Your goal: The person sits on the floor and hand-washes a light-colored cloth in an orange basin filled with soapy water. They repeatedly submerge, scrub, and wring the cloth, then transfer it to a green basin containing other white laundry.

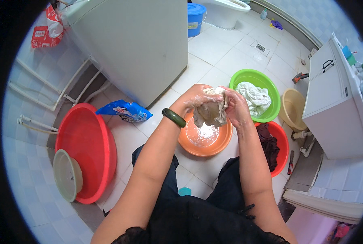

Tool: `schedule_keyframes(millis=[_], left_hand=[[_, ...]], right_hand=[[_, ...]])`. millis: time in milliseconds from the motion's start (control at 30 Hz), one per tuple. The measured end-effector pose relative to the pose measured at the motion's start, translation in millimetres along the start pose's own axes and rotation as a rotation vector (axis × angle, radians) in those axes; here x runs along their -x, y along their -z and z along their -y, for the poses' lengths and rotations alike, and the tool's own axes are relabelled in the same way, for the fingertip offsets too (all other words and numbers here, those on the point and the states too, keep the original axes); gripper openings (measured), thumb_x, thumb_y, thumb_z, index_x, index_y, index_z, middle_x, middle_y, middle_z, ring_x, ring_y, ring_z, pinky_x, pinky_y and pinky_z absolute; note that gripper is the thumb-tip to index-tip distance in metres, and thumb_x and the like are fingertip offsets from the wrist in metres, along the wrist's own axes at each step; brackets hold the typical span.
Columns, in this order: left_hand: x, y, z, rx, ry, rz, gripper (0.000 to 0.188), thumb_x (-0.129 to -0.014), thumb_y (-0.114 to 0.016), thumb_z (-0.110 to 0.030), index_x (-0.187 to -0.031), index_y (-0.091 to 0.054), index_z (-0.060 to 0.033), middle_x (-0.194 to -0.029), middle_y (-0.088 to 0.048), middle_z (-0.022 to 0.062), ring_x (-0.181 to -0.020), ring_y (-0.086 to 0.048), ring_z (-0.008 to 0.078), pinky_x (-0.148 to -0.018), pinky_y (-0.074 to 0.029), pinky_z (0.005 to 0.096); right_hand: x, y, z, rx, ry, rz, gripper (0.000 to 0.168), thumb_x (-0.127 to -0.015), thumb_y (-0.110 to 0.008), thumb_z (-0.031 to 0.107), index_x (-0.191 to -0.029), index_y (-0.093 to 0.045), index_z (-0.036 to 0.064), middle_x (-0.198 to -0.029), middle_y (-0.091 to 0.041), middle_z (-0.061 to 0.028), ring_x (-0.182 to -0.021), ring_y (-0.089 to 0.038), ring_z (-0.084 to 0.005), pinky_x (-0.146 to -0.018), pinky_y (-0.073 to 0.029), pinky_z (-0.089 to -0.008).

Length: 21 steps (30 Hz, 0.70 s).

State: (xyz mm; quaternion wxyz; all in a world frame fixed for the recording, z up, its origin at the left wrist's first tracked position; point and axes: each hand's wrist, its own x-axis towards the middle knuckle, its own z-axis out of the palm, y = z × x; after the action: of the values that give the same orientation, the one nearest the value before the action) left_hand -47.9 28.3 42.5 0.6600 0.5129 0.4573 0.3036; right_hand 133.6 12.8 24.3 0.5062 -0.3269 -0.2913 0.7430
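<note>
My left hand (199, 97) and my right hand (237, 105) grip a wet, bunched greyish-beige cloth (211, 112) between them. Suds cling to the fingers of both hands. The cloth hangs over an orange basin (189, 146) that holds soapy water with foam on it. A dark green bangle (173, 118) circles my left wrist. Right of my hands, a green basin (275, 106) holds a crumpled white cloth (253, 98). Below that stands a red basin (284, 152) with dark brown fabric (268, 146) in it.
A large red tub (86, 131) and a pale small basin (66, 175) lean at the left wall. Beside them lies a blue plastic bag (126, 110). A white appliance (132, 45) stands ahead. At right are a beige basin (292, 106), a white cabinet (331, 97) and a red-handled brush-like tool (290, 163).
</note>
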Motion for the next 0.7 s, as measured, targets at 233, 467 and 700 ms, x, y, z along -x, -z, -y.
schedule_keyframes(millis=[233,467,700], left_hand=[[4.3,15.9,-3.8,0.162,-0.111,-0.004,0.037,-0.079,-0.074,-0.021,-0.108,-0.058,-0.0035,-0.093,-0.060,0.0042,-0.086,-0.057,0.0126,-0.076,-0.047,0.0263],[13.3,-7.2,-17.2,0.142,-0.323,-0.063,0.055,-0.074,-0.057,0.005,-0.126,-0.050,-0.0125,-0.116,-0.051,0.0072,-0.101,-0.055,0.0159,-0.092,-0.045,0.0283],[-5.3,-5.3,2.1,-0.220,-0.586,-0.187,0.035,-0.077,-0.066,-0.001,-0.110,-0.059,-0.0082,-0.122,-0.049,0.0055,-0.107,-0.052,0.0148,-0.091,-0.044,0.0272]], right_hand=[[7.0,-2.7,12.6,0.306,0.001,0.071,0.026,-0.092,-0.057,0.019,-0.108,-0.059,-0.001,-0.097,-0.064,-0.0092,-0.086,-0.062,-0.0157,-0.079,-0.052,-0.0281],[6.8,-12.0,6.0,0.273,-0.119,0.023,0.035,-0.095,-0.054,0.035,-0.101,-0.058,0.001,-0.086,-0.063,-0.0088,-0.074,-0.063,-0.0156,-0.067,-0.054,-0.0273],[2.5,-3.7,3.4,0.187,0.018,-0.058,0.018,-0.090,-0.056,0.020,-0.093,-0.058,0.002,-0.078,-0.061,-0.0073,-0.067,-0.061,-0.0153,-0.064,-0.052,-0.0268]])
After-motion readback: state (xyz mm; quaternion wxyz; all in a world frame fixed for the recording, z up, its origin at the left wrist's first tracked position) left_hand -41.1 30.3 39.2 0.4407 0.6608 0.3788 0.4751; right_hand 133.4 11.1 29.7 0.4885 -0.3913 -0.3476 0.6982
